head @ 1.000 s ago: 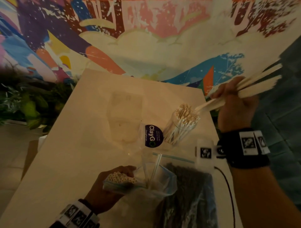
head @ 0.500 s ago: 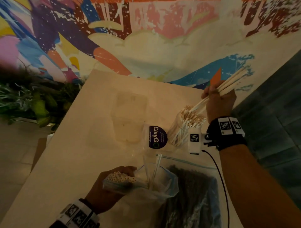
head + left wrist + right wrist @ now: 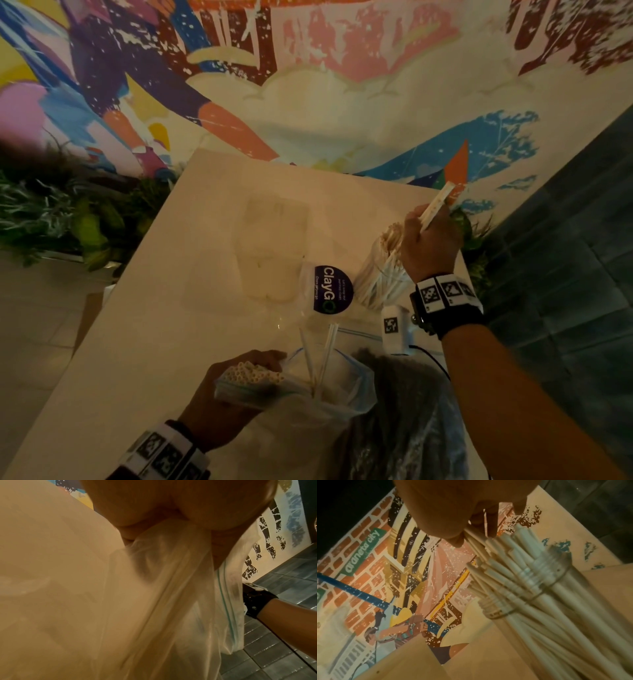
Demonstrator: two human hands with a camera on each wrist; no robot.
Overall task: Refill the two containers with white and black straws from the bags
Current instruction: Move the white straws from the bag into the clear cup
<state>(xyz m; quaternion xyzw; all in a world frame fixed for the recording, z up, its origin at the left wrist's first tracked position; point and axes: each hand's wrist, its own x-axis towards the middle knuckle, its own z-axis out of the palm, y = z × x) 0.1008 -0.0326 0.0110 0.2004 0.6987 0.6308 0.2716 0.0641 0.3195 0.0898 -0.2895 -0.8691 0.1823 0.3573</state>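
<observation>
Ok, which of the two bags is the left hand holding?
The clear bag of white straws, open-mouthed, gripped by the left hand. The bag of black straws lies untouched on the table beside it.

Dim warm light, soft blur, wide-angle distortion

I see the table (image 3: 164, 308) filling the middle and lower left of the head view. My left hand (image 3: 219, 394) sits at the bottom centre, around the near bag (image 3: 342, 404), which has straws standing in it. Right of that bag, lower right, lies the second bag (image 3: 411, 428). Above them, mid-frame, stands the labelled container (image 3: 329, 291); just right of it is the jar (image 3: 376, 274) with straws in it, and my right hand (image 3: 430, 243) is over its mouth, gripping a bundle of straws (image 3: 438, 205).
</observation>
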